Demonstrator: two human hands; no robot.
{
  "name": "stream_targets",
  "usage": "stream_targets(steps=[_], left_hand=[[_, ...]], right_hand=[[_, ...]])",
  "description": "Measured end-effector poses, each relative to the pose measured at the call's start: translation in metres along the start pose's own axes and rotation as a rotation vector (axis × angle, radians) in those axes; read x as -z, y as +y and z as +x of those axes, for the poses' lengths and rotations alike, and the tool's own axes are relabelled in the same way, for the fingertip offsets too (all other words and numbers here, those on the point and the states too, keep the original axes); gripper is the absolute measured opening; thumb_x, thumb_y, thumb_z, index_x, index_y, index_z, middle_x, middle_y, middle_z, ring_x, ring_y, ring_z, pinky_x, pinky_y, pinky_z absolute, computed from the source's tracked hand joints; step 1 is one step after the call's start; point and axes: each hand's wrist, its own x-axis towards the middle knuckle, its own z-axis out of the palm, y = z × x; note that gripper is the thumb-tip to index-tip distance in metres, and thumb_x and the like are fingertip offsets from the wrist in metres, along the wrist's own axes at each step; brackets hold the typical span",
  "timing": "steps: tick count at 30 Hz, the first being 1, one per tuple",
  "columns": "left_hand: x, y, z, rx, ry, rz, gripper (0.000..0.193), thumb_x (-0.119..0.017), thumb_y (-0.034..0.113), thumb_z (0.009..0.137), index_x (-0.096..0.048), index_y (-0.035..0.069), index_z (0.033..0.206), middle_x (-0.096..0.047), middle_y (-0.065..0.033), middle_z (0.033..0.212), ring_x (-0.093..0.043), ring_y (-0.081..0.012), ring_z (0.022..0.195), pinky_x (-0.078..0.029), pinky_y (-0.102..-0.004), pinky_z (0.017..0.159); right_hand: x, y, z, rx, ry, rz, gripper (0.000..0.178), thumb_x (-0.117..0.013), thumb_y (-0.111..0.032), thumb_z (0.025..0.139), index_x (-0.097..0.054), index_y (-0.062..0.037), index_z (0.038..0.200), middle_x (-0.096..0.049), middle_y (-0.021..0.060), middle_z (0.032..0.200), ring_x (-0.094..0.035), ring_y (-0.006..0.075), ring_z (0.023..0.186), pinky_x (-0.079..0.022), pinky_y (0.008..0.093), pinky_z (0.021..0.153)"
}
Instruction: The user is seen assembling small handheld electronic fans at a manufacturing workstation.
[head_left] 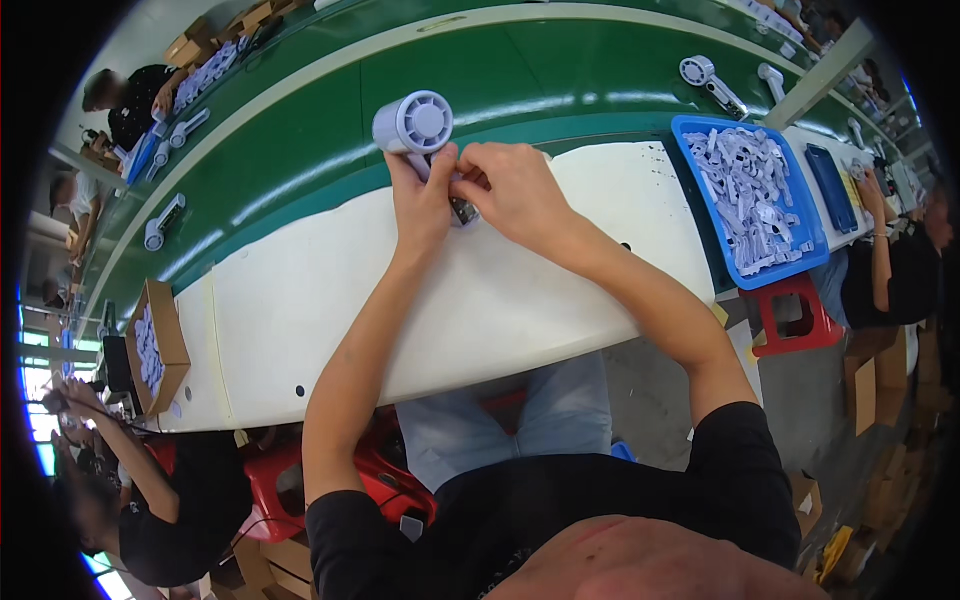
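Note:
A light lavender handheld fan is held over the far edge of the white work surface, its round grille head raised and tilted. My left hand is closed round the fan's handle just below the head. Close against the handle, my right hand has its fingers curled and pinched together; what lies between the fingertips is hidden. Below the fingers, the lower end of the handle shows dark and metallic parts, as if its inside is exposed. Both hands cover most of the handle.
On the right a blue tray is heaped with pale plastic parts, above a red stool. A cardboard box of similar parts stands left on the white table mat. Beyond runs a green conveyor belt with several fans; co-workers sit on both sides.

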Motion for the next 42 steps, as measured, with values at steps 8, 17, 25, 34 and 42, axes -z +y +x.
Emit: stream_targets(steps=[8,17,25,34,42], left_hand=[[0.007,0.009,0.009,0.136,-0.058,-0.123,0.041,-0.059,0.018,0.091,-0.039,0.004,0.124,-0.058,-0.0092,0.112,-0.057,-0.019,0.103,-0.047,-0.0288,0.086],[-0.018,0.004,0.008,0.073,-0.163,-0.102,0.044,-0.055,0.021,0.093,-0.038,0.001,0.127,-0.056,-0.0157,0.122,-0.055,-0.0217,0.112,-0.045,-0.0317,0.093],[-0.003,-0.008,-0.009,0.203,-0.072,-0.005,0.041,-0.059,0.02,0.091,-0.044,0.0,0.123,-0.056,-0.0112,0.119,-0.054,-0.0184,0.109,-0.042,-0.0317,0.095],[-0.025,-0.009,-0.017,0.167,-0.285,0.114,0.06,-0.073,0.018,0.079,-0.043,0.002,0.128,-0.049,-0.0109,0.125,-0.047,-0.0219,0.116,-0.036,-0.0363,0.102],[-0.048,0.031,-0.002,-0.594,-0.686,0.972,0.064,-0.081,0.025,0.065,-0.054,0.008,0.12,-0.051,-0.0121,0.122,-0.044,-0.0295,0.119,-0.029,-0.043,0.103]], right_hand=[[-0.012,0.024,0.003,-0.218,-0.196,0.581,0.03,-0.06,-0.018,0.09,-0.049,0.0015,0.11,-0.063,0.0154,0.102,-0.062,0.0214,0.092,-0.049,0.033,0.08],[-0.003,0.043,-0.004,-0.16,-0.203,0.679,0.036,-0.059,-0.017,0.09,-0.044,-0.0001,0.118,-0.059,0.012,0.103,-0.057,0.0197,0.098,-0.046,0.032,0.088],[-0.008,0.06,-0.013,-0.089,-0.208,0.555,0.043,-0.065,-0.02,0.086,-0.047,0.0,0.119,-0.059,0.0119,0.104,-0.058,0.0211,0.097,-0.046,0.0323,0.085],[0.064,0.059,-0.066,-0.118,-0.133,0.29,0.049,-0.069,-0.029,0.081,-0.054,0.0006,0.116,-0.055,0.0137,0.105,-0.055,0.0235,0.098,-0.045,0.0336,0.084],[0.086,0.086,-0.077,0.143,-0.205,-0.243,0.043,-0.067,-0.018,0.079,-0.054,-0.0003,0.115,-0.052,0.018,0.102,-0.049,0.0339,0.1,-0.042,0.0383,0.087]])
